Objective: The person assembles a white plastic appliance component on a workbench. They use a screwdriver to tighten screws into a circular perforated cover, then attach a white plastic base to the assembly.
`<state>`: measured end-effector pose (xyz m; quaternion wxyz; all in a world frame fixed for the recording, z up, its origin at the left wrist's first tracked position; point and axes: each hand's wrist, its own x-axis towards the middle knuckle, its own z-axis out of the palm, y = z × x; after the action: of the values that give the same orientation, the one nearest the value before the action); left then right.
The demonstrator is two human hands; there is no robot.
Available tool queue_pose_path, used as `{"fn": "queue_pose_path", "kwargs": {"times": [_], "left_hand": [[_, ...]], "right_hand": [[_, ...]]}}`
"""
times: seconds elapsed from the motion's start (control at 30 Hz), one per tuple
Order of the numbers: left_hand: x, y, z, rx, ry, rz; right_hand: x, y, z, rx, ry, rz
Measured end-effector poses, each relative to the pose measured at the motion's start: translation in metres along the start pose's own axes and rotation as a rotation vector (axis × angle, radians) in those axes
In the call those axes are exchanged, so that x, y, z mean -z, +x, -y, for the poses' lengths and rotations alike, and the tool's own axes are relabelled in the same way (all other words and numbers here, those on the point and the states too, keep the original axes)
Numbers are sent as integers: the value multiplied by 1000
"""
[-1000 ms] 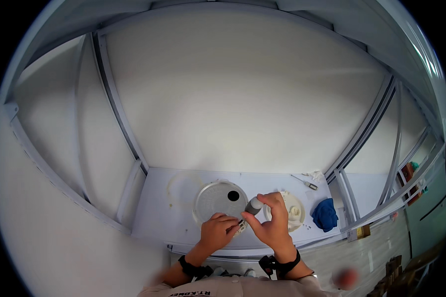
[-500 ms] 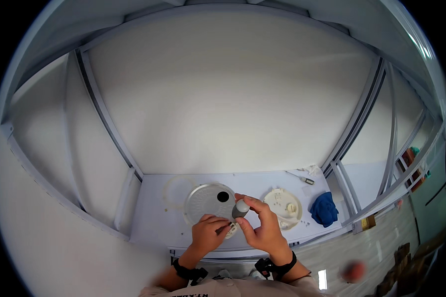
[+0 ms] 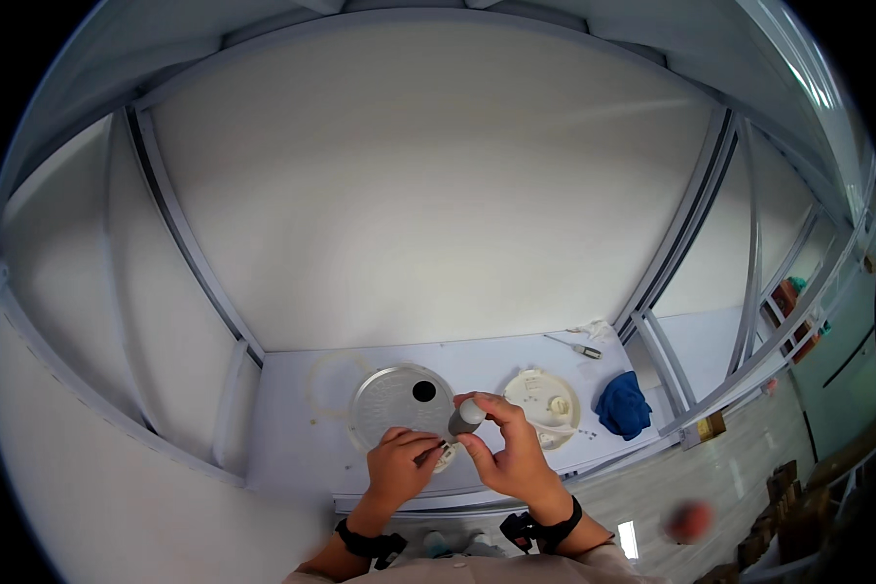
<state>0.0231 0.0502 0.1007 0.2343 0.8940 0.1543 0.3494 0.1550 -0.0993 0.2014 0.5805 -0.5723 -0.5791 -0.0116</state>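
The grey cylinder (image 3: pixel 465 419) was tilted beside 1 small pale part (image 3: pixel 446 458) in the head view, the right hand's (image 3: pixel 513 459) fingers clamped round it; it looked stiff, light, best held mid-barrel. The left hand's (image 3: pixel 396 470) grip I couldn't tell.

Cream dish (image 3: pixel 529 391) more exposed, right hand (image 3: pixel 511 456) leftward

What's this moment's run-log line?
left hand: near small white part, grip unclear | right hand: gripping grey cylinder | silver disc: beyond left hand | cream housing: right of disc | blue cloth: right of housing
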Motion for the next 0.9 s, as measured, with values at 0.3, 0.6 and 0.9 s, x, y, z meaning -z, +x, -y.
{"fn": "queue_pose_path", "kwargs": {"times": [0.3, 0.6, 0.9], "left_hand": [[-2, 4, -6, 47, -15, -36], [-2, 1, -5, 23, 84, -39], [8, 7, 2, -31, 16, 77]], "right_hand": [[5, 9, -10, 76, -38, 0], [-8, 20, -9, 160, -168, -65], [-38, 18, -37, 133, 423, -126]]}}
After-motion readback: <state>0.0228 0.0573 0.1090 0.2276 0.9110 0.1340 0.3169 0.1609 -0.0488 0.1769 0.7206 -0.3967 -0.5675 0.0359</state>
